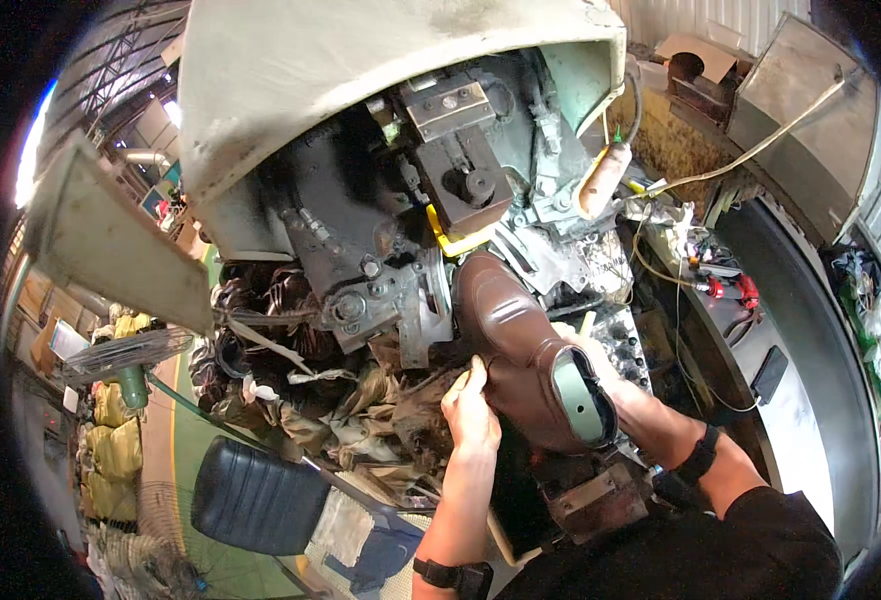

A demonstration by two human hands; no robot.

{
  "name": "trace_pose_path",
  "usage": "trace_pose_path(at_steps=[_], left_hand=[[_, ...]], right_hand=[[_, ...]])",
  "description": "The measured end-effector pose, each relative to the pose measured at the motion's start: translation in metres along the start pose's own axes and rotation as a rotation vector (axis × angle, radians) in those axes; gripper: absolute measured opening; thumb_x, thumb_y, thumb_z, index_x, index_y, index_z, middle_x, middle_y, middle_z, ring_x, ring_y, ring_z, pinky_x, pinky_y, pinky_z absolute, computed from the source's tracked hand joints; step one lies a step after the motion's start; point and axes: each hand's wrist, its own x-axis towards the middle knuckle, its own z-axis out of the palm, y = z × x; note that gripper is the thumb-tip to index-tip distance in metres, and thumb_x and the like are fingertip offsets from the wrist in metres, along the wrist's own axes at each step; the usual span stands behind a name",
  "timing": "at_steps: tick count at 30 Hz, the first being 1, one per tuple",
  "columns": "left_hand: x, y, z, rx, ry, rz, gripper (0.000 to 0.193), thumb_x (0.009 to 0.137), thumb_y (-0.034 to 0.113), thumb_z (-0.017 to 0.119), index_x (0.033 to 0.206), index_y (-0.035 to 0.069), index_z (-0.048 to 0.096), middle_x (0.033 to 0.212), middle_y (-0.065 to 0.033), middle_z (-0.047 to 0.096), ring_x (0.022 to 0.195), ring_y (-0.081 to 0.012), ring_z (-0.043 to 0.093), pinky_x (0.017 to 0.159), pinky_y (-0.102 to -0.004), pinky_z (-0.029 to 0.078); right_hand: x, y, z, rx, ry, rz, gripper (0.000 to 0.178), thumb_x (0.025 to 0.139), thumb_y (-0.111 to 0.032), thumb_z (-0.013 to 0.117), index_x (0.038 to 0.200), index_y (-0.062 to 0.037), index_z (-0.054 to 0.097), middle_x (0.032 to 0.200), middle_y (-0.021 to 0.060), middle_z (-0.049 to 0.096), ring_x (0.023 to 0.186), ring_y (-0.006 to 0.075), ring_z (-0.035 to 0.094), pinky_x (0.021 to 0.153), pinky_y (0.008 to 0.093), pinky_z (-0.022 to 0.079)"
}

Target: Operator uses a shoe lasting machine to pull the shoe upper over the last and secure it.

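Observation:
A brown leather boot (517, 345) with a pale green last (572, 400) showing in its top opening is held between my two hands. The toe points away from me, close under the machine's yellow bracket (450, 238). My left hand (472, 408) presses on the boot's left side, its thumb up along the leather and its other fingers partly hidden. On the right side, my right hand (600, 368) grips near the ankle, most of its fingers hidden behind the boot. The dark, greasy machine head (460, 165) stands just beyond the toe.
A large pale hood (360, 80) arches over the machine. Leather scraps and dark boots (260, 300) are piled at the left. A black chair (260, 495) stands lower left, near a wire fan (125, 355). A red-handled tool (732, 290) and a black phone-like object (768, 375) lie right.

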Motion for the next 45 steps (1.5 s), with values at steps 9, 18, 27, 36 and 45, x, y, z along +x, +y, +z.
trace_pose_path(at_steps=[9,18,27,36,45], left_hand=[[0.019,-0.034,0.000,-0.043,0.159,-0.005,0.040,0.103,0.026,0.055,0.127,-0.007,0.058,0.128,-0.0123,0.062,0.112,-0.0249,0.060,0.103,-0.0399,0.045],[0.055,-0.082,-0.016,0.046,0.310,0.233,0.033,0.102,0.031,0.060,0.095,0.001,0.072,0.091,-0.0002,0.070,0.078,-0.0090,0.057,0.072,-0.0240,0.047],[0.047,-0.073,-0.009,0.024,0.279,0.229,0.033,0.102,0.030,0.061,0.100,-0.001,0.073,0.096,-0.0027,0.071,0.081,-0.0112,0.060,0.075,-0.0253,0.049],[0.031,-0.041,-0.059,0.201,0.272,0.253,0.035,0.100,0.026,0.062,0.117,-0.005,0.063,0.111,-0.0143,0.068,0.092,-0.0191,0.067,0.083,-0.0286,0.053],[0.030,-0.091,-0.226,0.695,0.594,0.107,0.044,0.085,0.002,0.071,0.126,-0.008,0.061,0.125,-0.0173,0.066,0.115,-0.0258,0.062,0.100,-0.0343,0.046]], right_hand=[[0.008,0.001,-0.002,-0.378,0.208,-0.023,0.034,0.097,-0.020,0.066,0.127,-0.0049,0.061,0.127,0.0076,0.059,0.111,0.0106,0.056,0.091,0.0283,0.052],[0.041,0.032,-0.021,0.077,-0.020,-0.263,0.050,0.095,-0.006,0.066,0.141,-0.0020,0.045,0.126,0.0117,0.061,0.101,0.0161,0.065,0.088,0.0296,0.055],[0.028,0.028,-0.020,-0.165,0.188,-0.313,0.037,0.095,-0.011,0.069,0.128,0.0016,0.057,0.127,0.0055,0.055,0.115,0.0129,0.054,0.099,0.0293,0.047],[-0.002,-0.022,-0.051,-0.252,0.047,-0.044,0.057,0.100,-0.021,0.061,0.146,-0.0133,0.030,0.101,0.0205,0.070,0.079,0.0261,0.073,0.073,0.0375,0.061],[0.050,0.000,-0.251,-0.556,0.405,-0.177,0.093,0.088,-0.015,0.072,0.157,-0.0081,0.011,0.122,0.0143,0.062,0.099,0.0192,0.062,0.081,0.0332,0.052]])
